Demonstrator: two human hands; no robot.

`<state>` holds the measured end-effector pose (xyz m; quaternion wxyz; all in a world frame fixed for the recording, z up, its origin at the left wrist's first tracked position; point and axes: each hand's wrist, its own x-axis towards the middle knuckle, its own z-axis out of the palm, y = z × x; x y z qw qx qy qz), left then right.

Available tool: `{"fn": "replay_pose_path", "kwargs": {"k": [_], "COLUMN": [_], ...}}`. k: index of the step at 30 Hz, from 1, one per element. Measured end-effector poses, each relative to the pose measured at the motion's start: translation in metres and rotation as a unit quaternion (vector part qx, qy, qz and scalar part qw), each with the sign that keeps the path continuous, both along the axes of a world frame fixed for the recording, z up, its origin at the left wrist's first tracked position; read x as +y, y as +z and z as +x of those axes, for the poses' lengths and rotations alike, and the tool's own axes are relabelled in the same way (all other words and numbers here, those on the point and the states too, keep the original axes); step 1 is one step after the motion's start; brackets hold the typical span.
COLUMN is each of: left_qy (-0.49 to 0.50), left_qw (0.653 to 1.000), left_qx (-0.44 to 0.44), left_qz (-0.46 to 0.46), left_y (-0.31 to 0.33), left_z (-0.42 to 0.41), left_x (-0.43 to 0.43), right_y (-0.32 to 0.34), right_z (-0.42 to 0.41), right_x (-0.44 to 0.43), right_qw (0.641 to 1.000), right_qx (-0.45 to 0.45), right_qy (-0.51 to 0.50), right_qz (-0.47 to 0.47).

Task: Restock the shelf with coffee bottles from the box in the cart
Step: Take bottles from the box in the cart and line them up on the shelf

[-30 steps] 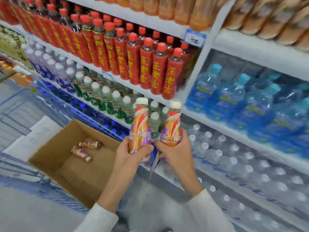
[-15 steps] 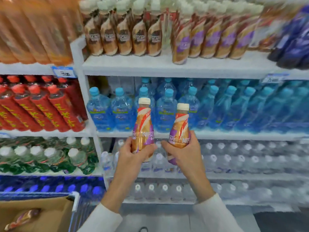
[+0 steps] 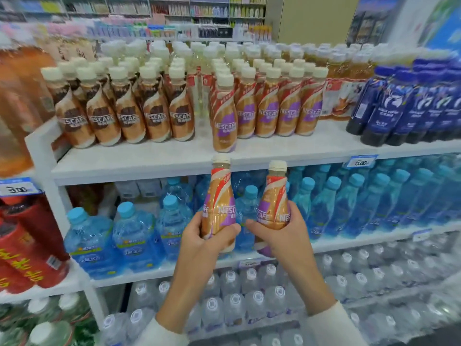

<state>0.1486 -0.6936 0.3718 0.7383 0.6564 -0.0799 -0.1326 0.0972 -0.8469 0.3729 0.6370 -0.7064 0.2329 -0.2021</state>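
NESCAFE in white letters on every brown-label coffee bottle point(image 3: 127, 118) at the left of the coffee shelf point(image 3: 139, 158), and NESCAFE again on the purple-label coffee bottles point(image 3: 268, 113) beside them. The left-held bottle point(image 3: 218, 208) shows NESC; the right-held bottle point(image 3: 273, 211) shows NESCAFE and NES. The blue price tag point(image 3: 360, 162) on that shelf's front edge reads 5.00, and the left price tag point(image 3: 17, 189) says 3.00. Yellow Chinese characters on the red bottles point(image 3: 25, 245) are too blurred to read.
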Motion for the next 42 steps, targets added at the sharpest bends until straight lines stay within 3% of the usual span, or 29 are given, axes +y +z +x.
{"fn": "replay_pose_path", "kwargs": {"k": [8,17,30,36,42], "left_qy": [-0.021,0.058,0.158,0.079,0.000], "left_qw": [0.997,0.976,0.949,0.953,0.976], "left_qx": [-0.079,-0.205,-0.226,-0.210,-0.172], "left_qz": [0.005,0.053,0.154,0.204,0.133], "left_y": [0.040,0.080,0.054,0.056,0.056], "left_z": [0.050,0.095,0.118,0.119,0.127], "left_x": [-0.069,-0.163,-0.205,-0.193,-0.168], "right_y": [0.035,0.075,0.055,0.056,0.051], "right_z": [0.045,0.101,0.132,0.119,0.103], "right_x": [-0.063,-0.157,-0.196,-0.208,-0.220], "right_qw": [0.997,0.980,0.981,0.983,0.985], "right_qx": [-0.048,-0.148,-0.161,-0.114,-0.109], "right_qy": [-0.022,-0.017,0.012,0.067,0.086], "right_qz": [-0.051,-0.129,-0.110,-0.131,-0.101]}}
